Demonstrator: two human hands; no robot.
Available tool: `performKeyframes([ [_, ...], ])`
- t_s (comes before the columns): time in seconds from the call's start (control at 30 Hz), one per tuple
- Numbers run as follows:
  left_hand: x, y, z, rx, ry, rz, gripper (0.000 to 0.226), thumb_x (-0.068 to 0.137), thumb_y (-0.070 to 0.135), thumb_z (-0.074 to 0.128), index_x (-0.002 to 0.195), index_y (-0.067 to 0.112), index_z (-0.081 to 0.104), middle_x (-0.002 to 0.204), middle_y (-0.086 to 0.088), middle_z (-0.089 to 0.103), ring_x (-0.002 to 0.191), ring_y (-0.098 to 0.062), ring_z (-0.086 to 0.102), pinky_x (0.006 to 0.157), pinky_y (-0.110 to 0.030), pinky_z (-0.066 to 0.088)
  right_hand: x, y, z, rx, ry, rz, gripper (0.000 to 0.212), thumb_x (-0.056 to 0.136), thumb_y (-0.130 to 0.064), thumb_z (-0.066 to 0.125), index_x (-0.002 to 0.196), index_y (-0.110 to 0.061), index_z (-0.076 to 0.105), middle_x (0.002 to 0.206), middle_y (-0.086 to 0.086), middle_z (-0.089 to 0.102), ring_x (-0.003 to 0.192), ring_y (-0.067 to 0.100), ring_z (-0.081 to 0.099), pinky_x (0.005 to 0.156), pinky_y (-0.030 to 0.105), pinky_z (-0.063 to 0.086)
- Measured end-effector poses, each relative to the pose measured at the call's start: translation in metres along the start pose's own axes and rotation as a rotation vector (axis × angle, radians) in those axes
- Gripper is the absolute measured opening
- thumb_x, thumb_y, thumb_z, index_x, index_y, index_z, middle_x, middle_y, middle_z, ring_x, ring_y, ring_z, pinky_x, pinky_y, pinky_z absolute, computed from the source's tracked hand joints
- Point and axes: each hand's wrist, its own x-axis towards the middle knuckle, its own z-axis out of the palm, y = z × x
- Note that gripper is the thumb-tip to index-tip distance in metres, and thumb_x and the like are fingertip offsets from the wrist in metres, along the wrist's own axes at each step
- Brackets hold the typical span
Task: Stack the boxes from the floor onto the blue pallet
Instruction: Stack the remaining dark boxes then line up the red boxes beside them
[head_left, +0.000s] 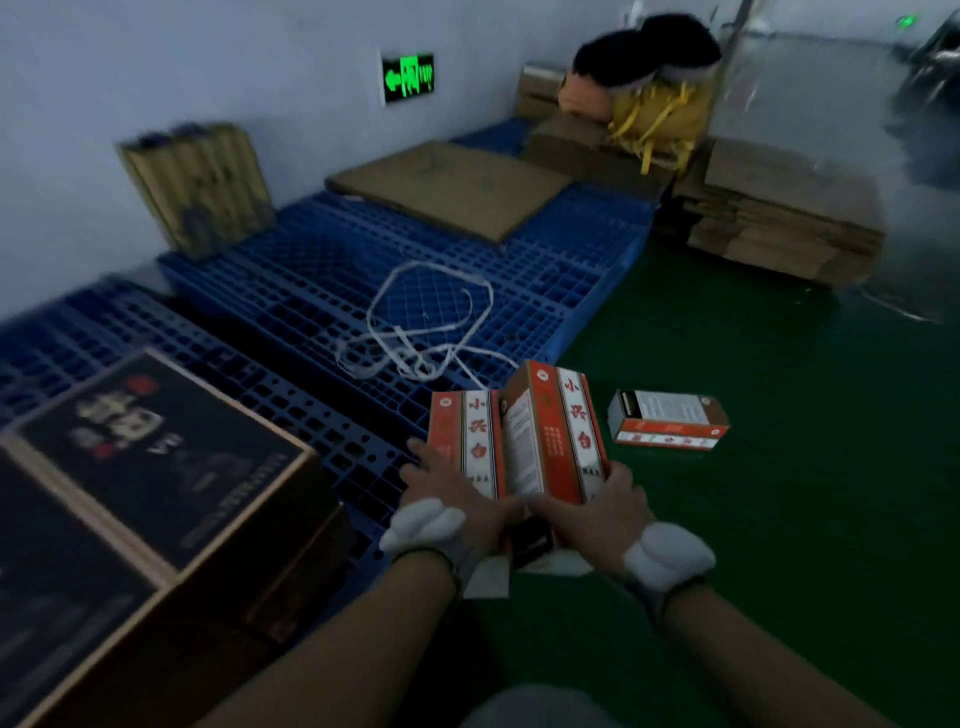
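head view: two hands sit at lower centre of the frame, each with a white padded band at the wrist. the left hand (452, 486) presses flat on the left side of one orange-and-white printed cardboard box (465, 447); the right hand (597, 506) grips the lower right edge of a second orange-and-white printed cardboard box (558, 431). the two boxes are held side by side, touching, long ends pointing away, over the near edge of the blue plastic grid pallet (322, 280) where it meets the dark green floor (753, 467). a third orange-and-white box (667, 418) lies on its side on the floor, just right of the held pair and apart from them.

on the pallet at lower left lies one large black-topped brown carton (156, 467). one loose tangle of white strapping (421, 322) lies mid-pallet. one flat brown cardboard sheet (452, 187) lies further back, and one yellowish ribbed pack (200, 187) leans against the wall at upper left. one green lit exit sign (408, 78) is on the wall. a pile of flattened brown cartons (779, 208) sits at upper right.
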Motion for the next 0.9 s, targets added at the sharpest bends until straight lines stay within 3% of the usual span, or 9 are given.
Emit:
performKeyframes([
  [0.1, -0.026, 0.022, -0.063, -0.016, 0.109, 0.036, 0.155, 0.043, 0.083, 0.071, 0.155, 0.014, -0.01, 0.158, -0.017, 0.014, 0.13, -0.041, 0.045, 0.086, -0.047, 0.044, -0.023, -0.048, -0.031, 0.291, 0.01, -0.114, 0.107, 0.058, -0.06, 0.082, 0.14, -0.015, 0.032, 0.125, 0.009, 0.058, 0.098, 0.024, 0.064, 0.084, 0.036, 0.057],
  [0.17, -0.041, 0.022, -0.097, -0.051, 0.188, 0.063, 0.144, 0.049, 0.081, 0.072, 0.155, 0.017, -0.002, 0.155, -0.015, 0.018, 0.117, -0.04, 0.052, 0.077, -0.041, 0.04, -0.037, -0.074, -0.043, 0.45, -0.004, -0.196, 0.088, 0.073, -0.049, 0.079, 0.141, -0.018, 0.033, 0.107, -0.003, 0.062, 0.078, 0.01, 0.063, 0.057, 0.014, 0.053],
  [0.2, -0.05, 0.023, -0.117, -0.053, 0.222, 0.068, 0.138, 0.05, 0.08, 0.071, 0.154, 0.018, 0.004, 0.151, -0.015, 0.022, 0.109, -0.038, 0.052, 0.077, -0.041, 0.04, -0.046, -0.087, -0.049, 0.511, -0.032, -0.22, 0.084, 0.075, -0.046, 0.078, 0.142, -0.021, 0.033, 0.099, -0.007, 0.063, 0.074, 0.006, 0.063, 0.049, 0.012, 0.05],
  [0.37, -0.115, 0.01, -0.224, -0.086, 0.468, 0.07, 0.117, 0.056, 0.067, 0.076, 0.142, 0.008, 0.025, 0.132, -0.016, 0.036, 0.114, -0.038, 0.053, 0.092, -0.047, 0.049, -0.112, -0.159, -0.049, 0.608, -0.197, -0.42, 0.081, 0.069, -0.033, 0.086, 0.136, -0.027, 0.042, 0.11, -0.002, 0.068, 0.097, 0.02, 0.069, 0.09, 0.041, 0.057],
  [0.43, -0.138, -0.012, -0.264, -0.106, 0.545, 0.052, 0.112, 0.061, 0.066, 0.075, 0.142, 0.007, 0.026, 0.134, -0.017, 0.039, 0.117, -0.039, 0.053, 0.095, -0.048, 0.051, -0.145, -0.195, -0.038, 0.598, -0.277, -0.542, 0.079, 0.068, -0.027, 0.087, 0.135, -0.022, 0.044, 0.113, -0.001, 0.068, 0.097, 0.017, 0.067, 0.087, 0.036, 0.058],
  [0.53, -0.173, -0.073, -0.321, -0.197, 0.689, -0.027, 0.092, 0.069, 0.064, 0.071, 0.133, 0.008, 0.036, 0.128, -0.015, 0.047, 0.11, -0.037, 0.058, 0.09, -0.046, 0.054, -0.206, -0.249, 0.0, 0.479, -0.331, -0.744, 0.076, 0.07, -0.029, 0.085, 0.134, -0.016, 0.045, 0.102, -0.009, 0.062, 0.088, 0.009, 0.061, 0.067, 0.009, 0.051],
  [0.63, -0.198, -0.138, -0.365, -0.222, 0.803, -0.169, 0.064, 0.088, 0.049, 0.056, 0.13, 0.003, 0.043, 0.129, -0.019, 0.049, 0.112, -0.039, 0.057, 0.087, -0.044, 0.049, -0.26, -0.285, 0.048, 0.328, -0.526, -0.846, 0.07, 0.073, -0.035, 0.082, 0.132, -0.019, 0.048, 0.114, -0.006, 0.063, 0.104, 0.013, 0.06, 0.086, 0.021, 0.048],
  [0.73, -0.224, -0.208, -0.39, -0.249, 0.855, -0.296, 0.046, 0.092, 0.026, 0.052, 0.128, -0.003, 0.052, 0.134, -0.024, 0.05, 0.121, -0.042, 0.052, 0.102, -0.047, 0.046, -0.305, -0.306, 0.103, 0.192, -0.719, -0.91, 0.033, 0.079, -0.031, 0.078, 0.105, -0.026, 0.059, 0.109, -0.008, 0.066, 0.087, 0.003, 0.064, 0.076, 0.015, 0.052],
  [0.9, -0.251, -0.322, -0.399, -0.351, 0.772, -0.465, 0.043, 0.095, 0.023, 0.051, 0.13, -0.002, 0.053, 0.136, -0.022, 0.055, 0.123, -0.037, 0.055, 0.104, -0.044, 0.047, -0.364, -0.315, 0.201, 0.003, -0.867, -0.927, 0.032, 0.082, -0.027, 0.076, 0.11, -0.019, 0.061, 0.108, -0.004, 0.067, 0.107, 0.022, 0.066, 0.07, 0.021, 0.054],
])
